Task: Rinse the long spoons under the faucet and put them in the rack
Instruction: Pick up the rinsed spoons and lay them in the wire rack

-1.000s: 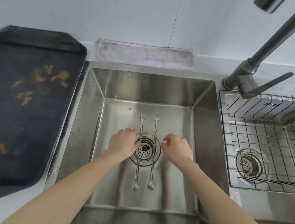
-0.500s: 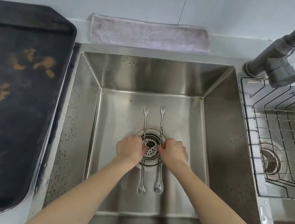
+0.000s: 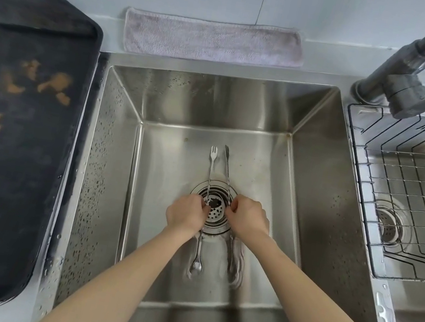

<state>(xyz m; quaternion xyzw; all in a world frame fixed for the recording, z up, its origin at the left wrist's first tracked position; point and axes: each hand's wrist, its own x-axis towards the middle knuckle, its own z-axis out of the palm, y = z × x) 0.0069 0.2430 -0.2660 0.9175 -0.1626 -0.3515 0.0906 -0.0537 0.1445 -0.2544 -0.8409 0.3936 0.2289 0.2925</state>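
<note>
In the sink [image 3: 112,143], hands [image 3: 186,213] pinch spoons [image 3: 210,172] over the drain [image 3: 217,213].

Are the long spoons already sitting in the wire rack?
No, both long spoons still lie across the drain in the sink, pinched by the left hand and right hand; the wire rack holds none.

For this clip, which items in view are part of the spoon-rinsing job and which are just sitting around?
Part of the job:
left long spoon, pinched by the left hand
right long spoon, pinched by the right hand
faucet
wire rack
sink basin

Just lying about:
grey cloth behind the sink
dark tray with orange stains
</note>
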